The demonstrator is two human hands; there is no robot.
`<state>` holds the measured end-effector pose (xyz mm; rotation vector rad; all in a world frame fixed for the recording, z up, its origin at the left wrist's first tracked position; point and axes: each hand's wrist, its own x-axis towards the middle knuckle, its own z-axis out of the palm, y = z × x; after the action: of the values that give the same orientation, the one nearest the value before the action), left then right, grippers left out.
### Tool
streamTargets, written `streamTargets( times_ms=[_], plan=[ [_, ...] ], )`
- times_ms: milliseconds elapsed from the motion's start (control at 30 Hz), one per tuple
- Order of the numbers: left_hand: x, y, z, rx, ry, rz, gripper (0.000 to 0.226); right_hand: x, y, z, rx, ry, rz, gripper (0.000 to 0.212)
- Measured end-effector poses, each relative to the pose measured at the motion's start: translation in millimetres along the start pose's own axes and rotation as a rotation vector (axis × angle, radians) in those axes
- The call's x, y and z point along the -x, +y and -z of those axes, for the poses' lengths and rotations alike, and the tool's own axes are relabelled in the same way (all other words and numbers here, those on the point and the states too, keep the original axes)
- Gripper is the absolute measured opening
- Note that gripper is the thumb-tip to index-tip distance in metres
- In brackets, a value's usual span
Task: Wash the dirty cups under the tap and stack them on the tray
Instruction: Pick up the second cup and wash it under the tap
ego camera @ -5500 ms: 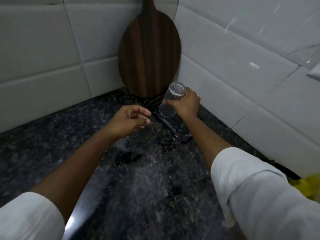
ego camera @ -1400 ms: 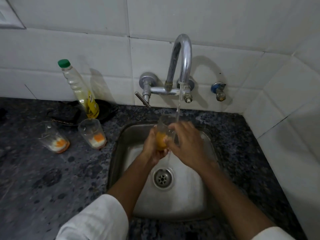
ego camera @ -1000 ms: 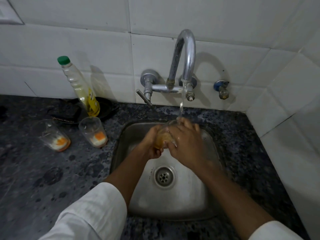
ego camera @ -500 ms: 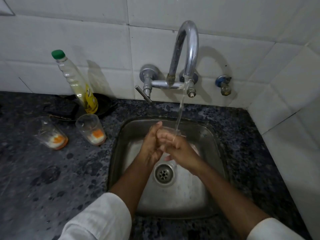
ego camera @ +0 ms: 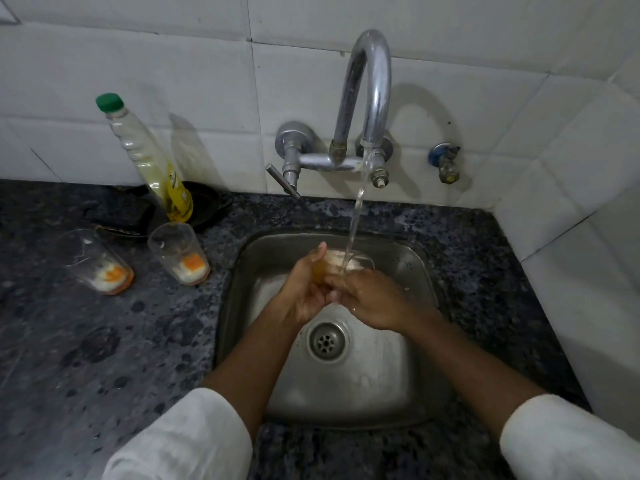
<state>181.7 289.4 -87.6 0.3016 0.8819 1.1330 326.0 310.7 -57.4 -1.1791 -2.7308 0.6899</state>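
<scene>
Clear glass cup (ego camera: 341,263) with orange-tinted water in it sits over the square steel sink (ego camera: 426,341), directly under the stream from the curved chrome wall tap (ego camera: 369,91) — the water falls straight into its open mouth, and pale foam shows at the surface. On the dark speckled stone counter (ego camera: 86,358) to the left stand two more clear glass cups: the nearer one (ego camera: 179,252) upright, with an orange and white residue at its bottom, and the farther-left one (ego camera: 98,261) holding a similar orange and white residue. Behind them a tall clear plastic bottle with a green cap and yellow label (ego camera: 149,161) stands in a shallow black dish (ego camera: 204,206).

The left hand (ego camera: 301,289) reaches in from below with the forearm bare under a white sleeve, fingers wrapped around the cup's left side in a firm grasp. The right hand (ego camera: 370,299) comes in from the right, its fingers closing on the cup's near side and lower part — both hands are clasped on it together, so only the rim and upper wall show above them.
</scene>
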Motion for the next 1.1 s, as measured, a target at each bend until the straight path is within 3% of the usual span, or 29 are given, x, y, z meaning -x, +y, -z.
streamTargets(
  times_ms=[100, 133, 167, 200, 267, 300, 333, 400, 467, 533, 567, 667, 733, 833, 933, 1033, 1100],
  plan=[
    [5, -12, -2, 0.189, -0.079, -0.114, 0.049, -5, -30, -4, -1.153, 0.174, -0.36, 0.022],
    [8, -12, -2, 0.22, -0.074, -0.134, 0.046, -5, -33, -7, -1.3, 0.182, -0.373, 0.024],
    [5, -12, -1, 0.241, -0.068, -0.148, 0.045, -4, -28, -11, -1.23, 0.174, -0.326, 0.026],
    [2, -10, 0, 0.234, -0.023, -0.127, 0.044, -2, -21, -13, -0.96, 0.164, -0.227, 0.026],
    [-3, -9, 4, 0.158, 0.109, -0.012, 0.038, 3, -4, -12, -0.168, 0.045, 0.018, 0.025],
    [-3, -10, 3, 0.123, 0.162, 0.064, 0.039, 5, 2, -12, 0.102, -0.014, 0.078, 0.022],
    [-4, -12, 3, 0.12, 0.185, 0.112, 0.041, 6, 6, -13, 0.253, -0.026, 0.121, 0.02],
    [1, -12, 2, 0.133, 0.164, 0.122, 0.042, 6, 7, -24, 0.287, 0.058, 0.13, 0.02],
    [4, -12, 1, 0.15, 0.138, 0.073, 0.035, 5, 1, -36, -0.102, 0.16, -0.039, 0.023],
    [4, -15, 3, 0.16, 0.131, -0.026, 0.016, 4, -5, -39, -0.98, 0.228, -0.319, 0.022],
    [4, -18, 3, 0.162, 0.142, -0.072, 0.01, 5, -7, -40, -1.284, 0.29, -0.361, 0.024],
    [10, -26, -7, 0.069, 0.278, -0.167, 0.026, 12, -14, -51, -1.781, 0.368, -0.433, 0.05],
    [17, -26, -15, -0.196, 0.4, -0.325, 0.042, 15, -18, -62, -2.055, 0.436, -0.51, 0.048],
    [26, -28, -19, -0.67, 0.352, -0.615, 0.058, 13, -28, -73, -2.215, 0.632, -0.676, 0.025],
    [29, -29, -20, -0.909, 0.255, -0.807, 0.063, 6, -35, -74, -2.296, 0.731, -0.717, 0.011],
    [30, -23, -19, -0.849, 0.22, -0.837, 0.059, 7, -33, -65, -2.215, 0.698, -0.717, 0.025],
    [26, -15, -18, -0.649, 0.272, -0.685, 0.055, 12, -34, -56, -2.013, 0.645, -0.644, 0.026]
  ],
)
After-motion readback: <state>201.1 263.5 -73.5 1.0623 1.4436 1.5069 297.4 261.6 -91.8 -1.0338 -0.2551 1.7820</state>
